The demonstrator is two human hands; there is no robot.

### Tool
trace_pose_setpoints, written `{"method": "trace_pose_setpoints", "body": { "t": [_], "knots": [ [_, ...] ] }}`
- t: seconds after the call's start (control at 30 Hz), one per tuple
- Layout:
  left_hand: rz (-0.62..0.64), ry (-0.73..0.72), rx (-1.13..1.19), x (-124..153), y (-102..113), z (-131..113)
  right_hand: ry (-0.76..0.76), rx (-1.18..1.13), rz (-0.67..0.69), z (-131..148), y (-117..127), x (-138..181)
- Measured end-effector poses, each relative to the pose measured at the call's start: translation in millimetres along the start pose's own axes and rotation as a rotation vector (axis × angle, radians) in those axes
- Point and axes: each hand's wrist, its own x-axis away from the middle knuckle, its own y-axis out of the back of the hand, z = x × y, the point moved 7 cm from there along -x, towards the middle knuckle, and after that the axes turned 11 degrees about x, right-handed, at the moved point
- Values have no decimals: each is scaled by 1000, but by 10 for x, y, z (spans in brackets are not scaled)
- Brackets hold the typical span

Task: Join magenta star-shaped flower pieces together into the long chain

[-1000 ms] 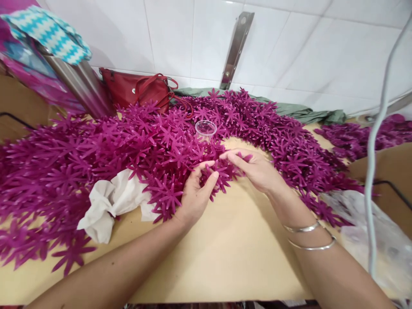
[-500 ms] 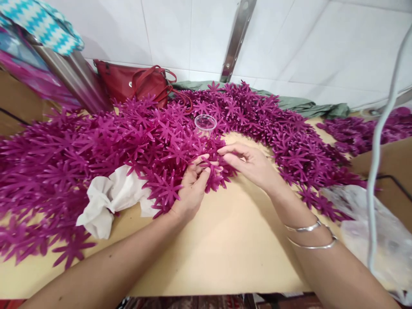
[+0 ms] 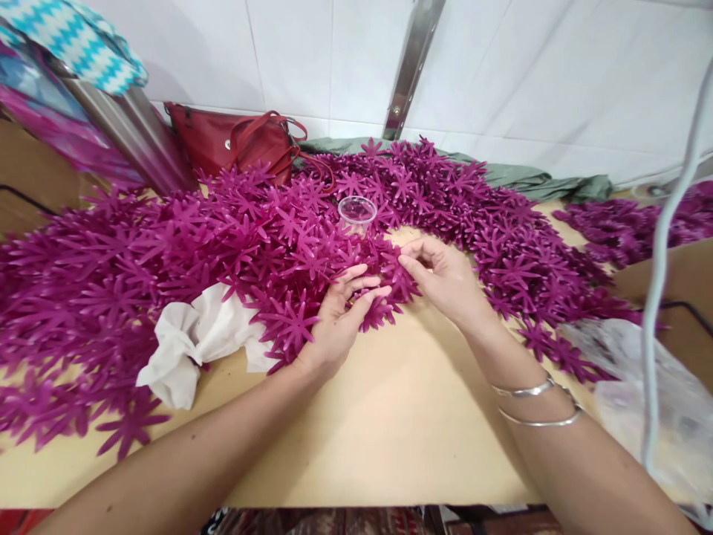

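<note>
A big heap of magenta plastic flower pieces (image 3: 183, 245) curves across the tan board (image 3: 390, 416). My left hand (image 3: 334, 319) sits at the heap's near edge, fingers curled around a small stack of the flower pieces (image 3: 379, 310). My right hand (image 3: 445, 279) is just to its right, fingertips pinched on a flower piece at the top of that stack. Two silver bangles (image 3: 532, 405) circle my right wrist. A small clear plastic cup (image 3: 356, 213) stands in the heap just beyond both hands.
A crumpled white cloth (image 3: 192, 345) lies at the left of my left hand. A red handbag (image 3: 239, 145) and a green cloth (image 3: 535, 182) rest against the tiled wall. A clear plastic bag (image 3: 640, 394) and a grey cable (image 3: 660, 275) are at the right.
Both hands have stayed at the heap's edge, shifting slightly away from me. My right hand's fingers have closed from pointing at the stack into a pinch on a flower piece.
</note>
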Motion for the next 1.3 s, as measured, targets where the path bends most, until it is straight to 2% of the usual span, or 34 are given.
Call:
{"method": "trace_pose_setpoints", "body": {
  "t": [0.1,0.17,0.23,0.3,0.4,0.5,0.63,0.83,1.0,1.2,1.3],
  "knots": [
    [-8,40,70,-1,12,-4,99,138,-116,75,96,6],
    [1,48,83,-1,17,-11,193,182,-130,207,114,30],
    [14,32,80,-3,21,-17,263,206,-48,341,58,62],
    [30,14,65,-4,24,-15,291,235,105,427,-60,103],
    [59,-6,35,-1,19,-11,272,219,261,448,-197,150],
    [79,-10,14,-3,18,-3,209,81,303,396,-217,133],
    [84,-44,-34,-19,32,-2,143,-9,286,350,-143,90],
    [32,-77,-72,-3,23,-22,239,127,272,396,-151,116],
    [6,9,-138,30,-48,-12,188,3,274,377,-136,83],
    [-29,35,-127,32,-56,-17,225,42,269,470,-153,98],
    [-38,63,-101,27,-52,2,189,19,261,446,-180,120]
  ]
}}
